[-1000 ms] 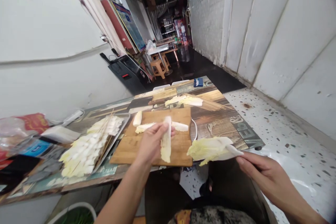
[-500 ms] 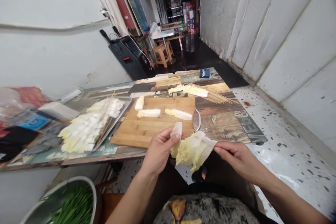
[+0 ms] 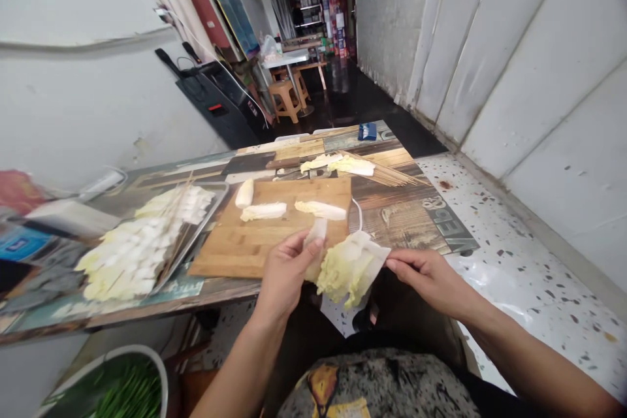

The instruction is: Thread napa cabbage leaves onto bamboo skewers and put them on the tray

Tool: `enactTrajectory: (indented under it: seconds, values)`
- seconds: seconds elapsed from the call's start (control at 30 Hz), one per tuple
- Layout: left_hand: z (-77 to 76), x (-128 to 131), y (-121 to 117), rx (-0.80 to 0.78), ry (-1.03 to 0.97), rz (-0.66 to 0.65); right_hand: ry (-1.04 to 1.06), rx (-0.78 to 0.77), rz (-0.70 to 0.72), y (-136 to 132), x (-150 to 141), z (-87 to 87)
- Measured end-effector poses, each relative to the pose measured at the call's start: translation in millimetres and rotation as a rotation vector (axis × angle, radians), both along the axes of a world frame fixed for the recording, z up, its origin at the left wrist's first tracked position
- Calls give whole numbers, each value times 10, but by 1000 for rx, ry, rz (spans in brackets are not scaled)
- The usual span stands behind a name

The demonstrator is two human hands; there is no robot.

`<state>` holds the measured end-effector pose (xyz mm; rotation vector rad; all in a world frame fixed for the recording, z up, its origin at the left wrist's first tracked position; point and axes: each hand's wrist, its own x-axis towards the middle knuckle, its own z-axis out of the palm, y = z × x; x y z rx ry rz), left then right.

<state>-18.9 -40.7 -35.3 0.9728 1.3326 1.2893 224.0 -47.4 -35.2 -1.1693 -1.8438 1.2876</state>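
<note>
My left hand (image 3: pixel 284 271) pinches a narrow white strip of cabbage stem (image 3: pixel 316 235) at the near edge of the bamboo cutting board (image 3: pixel 245 248). My right hand (image 3: pixel 426 274) grips the white end of a pale yellow-green cabbage leaf (image 3: pixel 345 268); the leaf hangs between both hands, over my lap. Three cut stem pieces (image 3: pixel 264 210) lie on the far half of the board.
A metal tray (image 3: pixel 200 228) at the left holds skewered cabbage pieces (image 3: pixel 137 248). Bamboo skewers (image 3: pixel 392 176) and more cabbage (image 3: pixel 337 163) lie beyond the board. A bowl of green chives (image 3: pixel 127 392) sits on the floor, lower left. White wall panels run along the right.
My left hand drew the strip back from the middle of the board to its near edge. My right hand brought the leaf leftward to meet it.
</note>
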Motion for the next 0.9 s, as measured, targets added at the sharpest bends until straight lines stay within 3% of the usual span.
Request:
enactTrajectory:
  seconds: [0.13,0.2,0.27,0.37,0.47,0.53,0.63,0.7,0.77,0.9]
  values:
    - [-81,-236,253,439,511,264,50,144,-198,-10,-18,51]
    - [-142,-415,434,694,788,268,27,357,-319,-4,-57,90]
    - [-224,-633,603,824,1036,192,-39,637,-353,33,-130,83]
    - [-357,-984,711,737,1353,-23,-233,924,-219,153,-292,-91]
    - [-425,-1192,536,570,1524,-98,-378,969,-83,283,-465,-402]
    - [-420,-1135,291,576,1518,-26,-410,942,-47,321,-547,-577]
    - [-397,-735,-99,753,1422,62,-471,892,-25,294,-586,-659]
    - [-419,-388,-276,827,1441,-65,-505,870,11,255,-557,-598]
    - [-479,-116,-360,799,1486,-162,-551,854,50,221,-488,-494]
    - [-627,56,-345,743,1509,-164,-706,808,130,195,-289,-333]
